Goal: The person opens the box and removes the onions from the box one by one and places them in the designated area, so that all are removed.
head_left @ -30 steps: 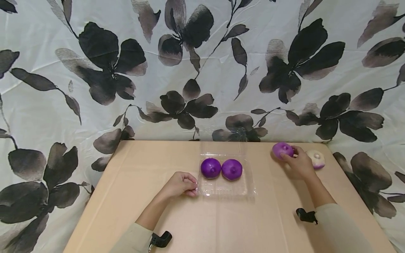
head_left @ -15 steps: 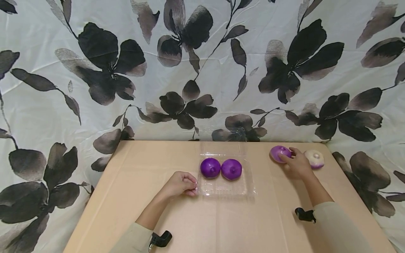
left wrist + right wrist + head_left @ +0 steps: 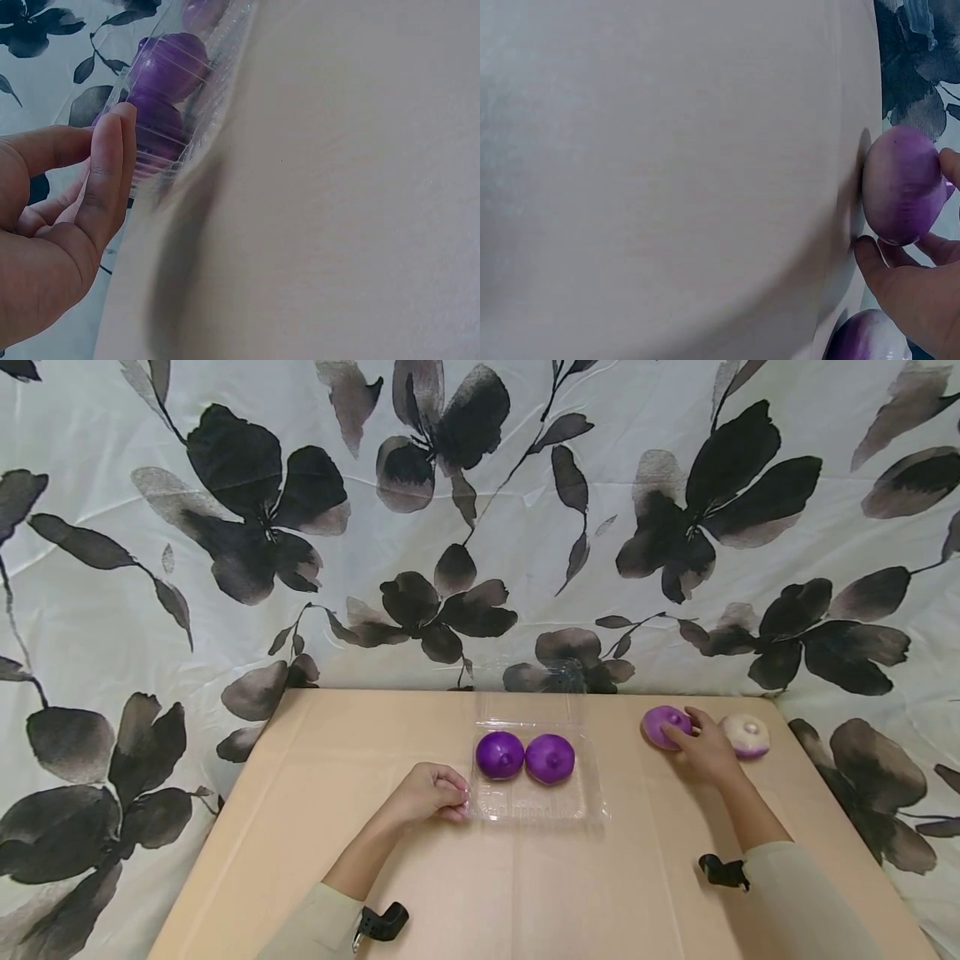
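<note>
My left hand (image 3: 432,792) pinches the left edge of a clear plastic clamshell box (image 3: 536,811) between thumb and fingers; the left wrist view shows this hand (image 3: 75,199) close up. Inside the box, two purple onions (image 3: 499,755) (image 3: 550,759) sit side by side along the back. On the right, my right hand (image 3: 708,748) holds a purple-and-white onion (image 3: 666,727) with thumb and fingertips. That onion (image 3: 904,186) lies very near the table surface in the right wrist view; contact is unclear. Just right of the hand rests a mostly white onion (image 3: 746,736) with a purple edge.
The box's transparent lid (image 3: 529,693) stands raised at the back, against a floral cloth (image 3: 442,552) that hangs behind the table (image 3: 517,893). Dark wrist cameras (image 3: 382,922) (image 3: 723,871) sit at both wrists. The table's right edge runs close to the white onion.
My right hand and its onion have shifted slightly left and toward me, widening the gap to the white onion. The left hand keeps its place at the box edge.
</note>
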The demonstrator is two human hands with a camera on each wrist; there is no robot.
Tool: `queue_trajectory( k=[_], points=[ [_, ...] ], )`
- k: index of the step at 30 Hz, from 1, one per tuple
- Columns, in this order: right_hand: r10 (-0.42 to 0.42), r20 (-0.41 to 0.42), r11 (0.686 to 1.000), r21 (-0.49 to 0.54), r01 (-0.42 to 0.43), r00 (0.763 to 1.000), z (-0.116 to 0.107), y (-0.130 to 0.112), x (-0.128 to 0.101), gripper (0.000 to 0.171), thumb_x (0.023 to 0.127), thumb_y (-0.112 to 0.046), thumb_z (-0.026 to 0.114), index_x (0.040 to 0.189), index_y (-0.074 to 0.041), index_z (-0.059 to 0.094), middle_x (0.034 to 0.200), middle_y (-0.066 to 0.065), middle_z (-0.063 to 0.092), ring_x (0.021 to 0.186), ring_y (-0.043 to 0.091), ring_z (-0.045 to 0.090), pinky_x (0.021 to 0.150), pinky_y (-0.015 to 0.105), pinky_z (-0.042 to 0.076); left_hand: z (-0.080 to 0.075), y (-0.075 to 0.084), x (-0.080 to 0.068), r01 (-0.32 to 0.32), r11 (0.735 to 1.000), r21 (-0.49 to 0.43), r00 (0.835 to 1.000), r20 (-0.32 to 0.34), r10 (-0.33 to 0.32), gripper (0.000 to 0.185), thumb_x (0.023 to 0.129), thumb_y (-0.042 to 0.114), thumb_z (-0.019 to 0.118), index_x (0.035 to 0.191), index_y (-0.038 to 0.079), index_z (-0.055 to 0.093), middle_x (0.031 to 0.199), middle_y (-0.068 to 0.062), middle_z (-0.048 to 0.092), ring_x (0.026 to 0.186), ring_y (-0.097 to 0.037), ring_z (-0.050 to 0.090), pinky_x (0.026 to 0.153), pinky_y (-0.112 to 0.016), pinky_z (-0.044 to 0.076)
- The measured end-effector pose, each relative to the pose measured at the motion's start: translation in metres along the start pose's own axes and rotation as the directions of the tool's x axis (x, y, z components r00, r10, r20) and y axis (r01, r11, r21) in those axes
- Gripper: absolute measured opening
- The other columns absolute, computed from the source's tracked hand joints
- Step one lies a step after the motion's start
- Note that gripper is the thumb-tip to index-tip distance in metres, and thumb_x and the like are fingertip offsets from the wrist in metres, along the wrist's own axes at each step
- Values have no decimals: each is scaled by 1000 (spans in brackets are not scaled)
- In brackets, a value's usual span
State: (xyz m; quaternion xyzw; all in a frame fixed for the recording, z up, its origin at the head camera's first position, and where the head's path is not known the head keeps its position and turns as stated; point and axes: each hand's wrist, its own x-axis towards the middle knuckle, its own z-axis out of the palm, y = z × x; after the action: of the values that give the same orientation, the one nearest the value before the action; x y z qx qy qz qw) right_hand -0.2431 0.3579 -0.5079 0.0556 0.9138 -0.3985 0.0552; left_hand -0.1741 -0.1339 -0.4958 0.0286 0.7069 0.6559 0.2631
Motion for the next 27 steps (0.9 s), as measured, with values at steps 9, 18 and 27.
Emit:
queue_trajectory(
  k=[9,18,27],
  points=[
    [-20,-9,1000,-3,20,1000,1,0,-3,86,105,-46,55,156,14,20,155,43,30,140,59,37,119,68,35,-1,2,-2,-5,1000,-1,1000,0,5,16,91,-10,65,105,-18,62,77,-14,75,65,-14,73,66,-29,67],
    [-28,-11,1000,4,28,1000,1,1,-4,86,105,-46,55,156,14,20,156,42,30,140,60,37,118,69,35,0,0,-2,-3,1000,10,1000,-13,3,13,91,-10,65,103,-15,63,80,-18,75,65,-15,73,66,-28,67],
    [-26,-10,999,36,26,1000,1,4,-4,88,105,-47,56,157,14,19,157,41,28,141,60,35,119,69,34,-1,-1,-1,-5,1000,16,1000,-7,5,14,92,-10,65,104,-16,63,82,-17,75,67,-15,73,67,-28,67]
  ],
)
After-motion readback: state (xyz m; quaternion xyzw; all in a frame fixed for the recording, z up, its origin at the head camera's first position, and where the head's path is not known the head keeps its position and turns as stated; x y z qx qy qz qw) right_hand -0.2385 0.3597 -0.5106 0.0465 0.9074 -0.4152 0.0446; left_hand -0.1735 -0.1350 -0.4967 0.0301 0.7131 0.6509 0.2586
